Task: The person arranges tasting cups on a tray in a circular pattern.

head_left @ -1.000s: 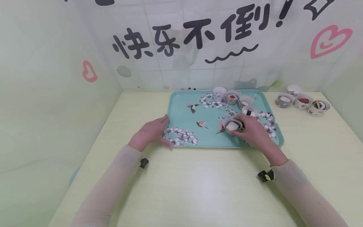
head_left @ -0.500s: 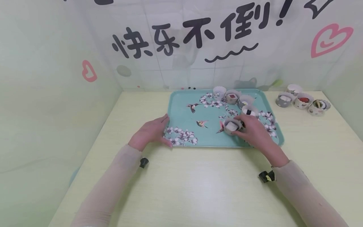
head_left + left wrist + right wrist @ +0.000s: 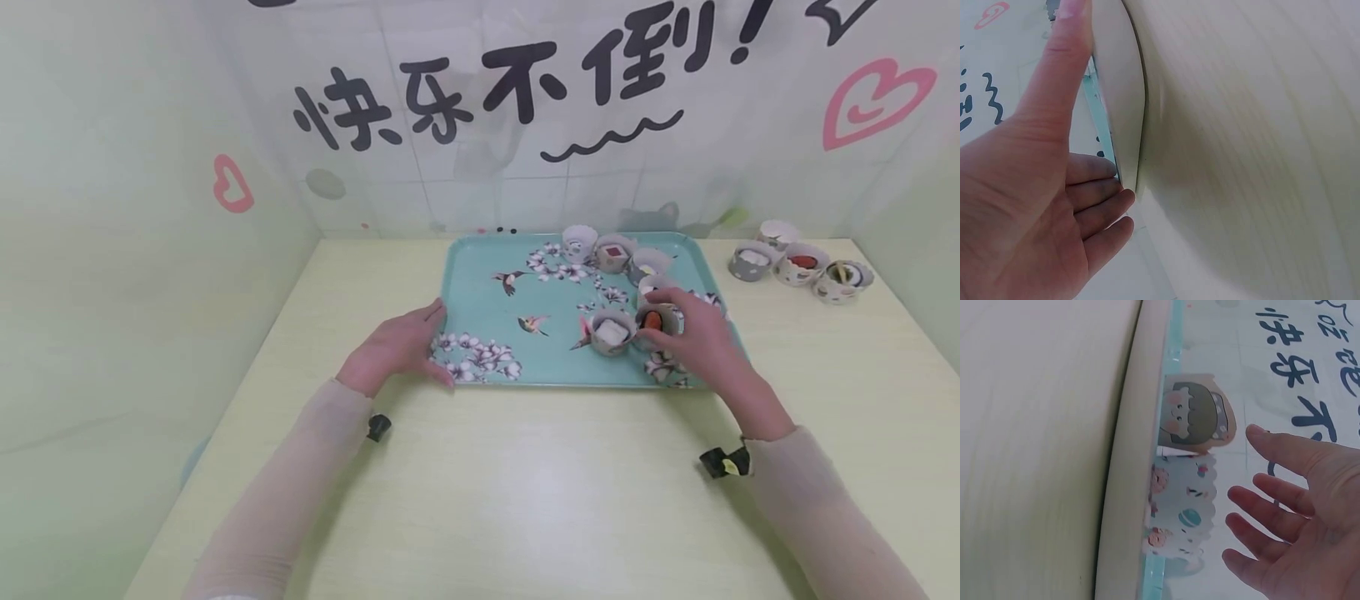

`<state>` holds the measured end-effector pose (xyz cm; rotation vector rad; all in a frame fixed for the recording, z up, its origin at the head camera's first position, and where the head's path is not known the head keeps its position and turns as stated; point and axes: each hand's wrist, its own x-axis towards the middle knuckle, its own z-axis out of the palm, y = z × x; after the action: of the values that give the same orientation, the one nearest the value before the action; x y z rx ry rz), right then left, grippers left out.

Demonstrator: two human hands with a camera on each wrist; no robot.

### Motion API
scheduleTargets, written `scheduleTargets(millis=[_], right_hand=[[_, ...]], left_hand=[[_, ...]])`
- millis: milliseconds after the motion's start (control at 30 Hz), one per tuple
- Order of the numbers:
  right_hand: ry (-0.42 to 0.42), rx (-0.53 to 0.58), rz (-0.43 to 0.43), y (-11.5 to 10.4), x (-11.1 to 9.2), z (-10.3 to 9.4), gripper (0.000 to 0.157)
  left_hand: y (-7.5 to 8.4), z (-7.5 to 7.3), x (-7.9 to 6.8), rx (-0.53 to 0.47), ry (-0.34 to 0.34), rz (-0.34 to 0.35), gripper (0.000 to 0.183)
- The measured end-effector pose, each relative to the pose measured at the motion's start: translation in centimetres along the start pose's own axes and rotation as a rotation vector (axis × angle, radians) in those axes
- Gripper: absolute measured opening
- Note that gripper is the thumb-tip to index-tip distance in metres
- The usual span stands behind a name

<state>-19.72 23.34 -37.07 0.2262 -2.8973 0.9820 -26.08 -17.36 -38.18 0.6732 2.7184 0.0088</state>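
My left hand (image 3: 393,350) rests at the left edge of the blue floral tray (image 3: 480,267), its fingers and thumb extended along the rim. My right hand (image 3: 701,337) is spread beside the front paper cups; in the right wrist view its fingertips stand apart from them. One front cup (image 3: 611,332) has a white piece inside and a cartoon face on its wall (image 3: 1188,412). Beside it, a cup with a planet print (image 3: 1182,506) contains a reddish piece (image 3: 652,321), partly covered by the right hand in the head view.
Several more paper cups (image 3: 615,252) run in a slanting row at the tray's back right. On the table (image 3: 510,475), to the right, stands a cluster of filled cups (image 3: 802,268). A wall (image 3: 450,204) with printed characters closes the back.
My right hand has let go of the cup with the white piece and moved right, exposing the cup with the reddish piece. My left hand stays at the tray's edge.
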Motion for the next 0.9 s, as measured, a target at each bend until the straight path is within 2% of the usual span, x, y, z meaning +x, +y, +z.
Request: scheduleTargets(millis=[367,900], right_hand=[[0.032,0.06,0.068,1.6,-0.4,-1.9,0.059],[0.125,0.125,0.151,4.0,-0.4,-3.5,0.065]], left_hand=[[-0.1,0.1,0.2,0.003,-0.013,-0.004,0.136],[0.0,0.0,0.0,-0.01,-0.022,-0.016,0.137]])
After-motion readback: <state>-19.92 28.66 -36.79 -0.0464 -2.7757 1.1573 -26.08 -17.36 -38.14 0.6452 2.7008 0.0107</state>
